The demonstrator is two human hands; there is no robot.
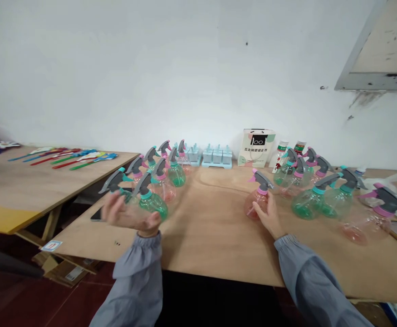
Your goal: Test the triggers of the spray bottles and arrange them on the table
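My right hand (269,215) is wrapped round the side of a clear pink spray bottle (253,204) with a grey and pink trigger head, upright on the table. My left hand (130,215), blurred by motion, is raised at the left with its fingers apart and nothing seen in it. Behind it stand a green spray bottle (154,205) and another green spray bottle (115,181), the latter partly hidden by my fingers. Several more pink and green spray bottles stand behind these. A second group, with a green spray bottle (307,203) and a pink spray bottle (363,227), is at the right.
Light blue ice-pop moulds (217,156) and a paper bag (255,147) stand along the wall. Two labelled bottles are beside the bag. A dark phone (96,215) lies at the left. Colourful hand-shaped sticks (82,159) cover part of the side table (11,190).
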